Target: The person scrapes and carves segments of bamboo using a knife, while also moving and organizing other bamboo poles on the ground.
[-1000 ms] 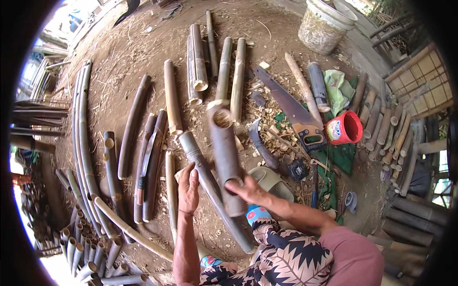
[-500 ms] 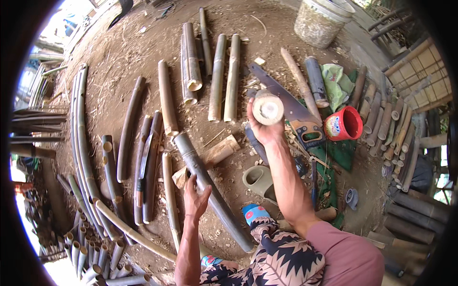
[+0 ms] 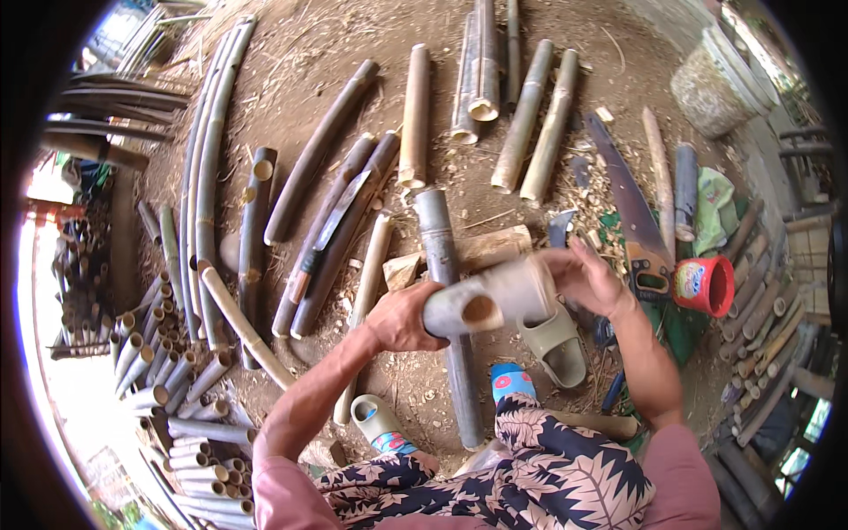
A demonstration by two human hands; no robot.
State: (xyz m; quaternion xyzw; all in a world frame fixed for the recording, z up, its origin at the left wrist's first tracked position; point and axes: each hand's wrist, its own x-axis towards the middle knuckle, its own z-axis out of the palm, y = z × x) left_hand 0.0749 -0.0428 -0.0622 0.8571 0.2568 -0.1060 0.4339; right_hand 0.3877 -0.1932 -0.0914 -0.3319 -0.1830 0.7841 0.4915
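A short, thick bamboo tube [image 3: 517, 290] with a round hole in its side is held level in front of me, its right end smeared by motion. My left hand [image 3: 405, 318] is closed round its left end. Beside the right end is my right hand [image 3: 587, 278], fingers stretched and apart; whether it touches the tube I cannot tell. Below the tube, a long grey bamboo pole [image 3: 439, 234] lies across a wooden block [image 3: 490, 249] on the ground.
Several bamboo lengths [image 3: 412, 115] lie ahead. A long-bladed knife [image 3: 340, 216] rests on poles at left. To the right are a handsaw [image 3: 625, 190], a red tub [image 3: 717, 287] and a dirty white bucket [image 3: 715, 84]. Stacked bamboo [image 3: 199, 459] stands at lower left.
The tube has swung from end-on in my right hand to sideways. My left hand has risen and taken its left end; my right hand has let go. The view has shifted left.
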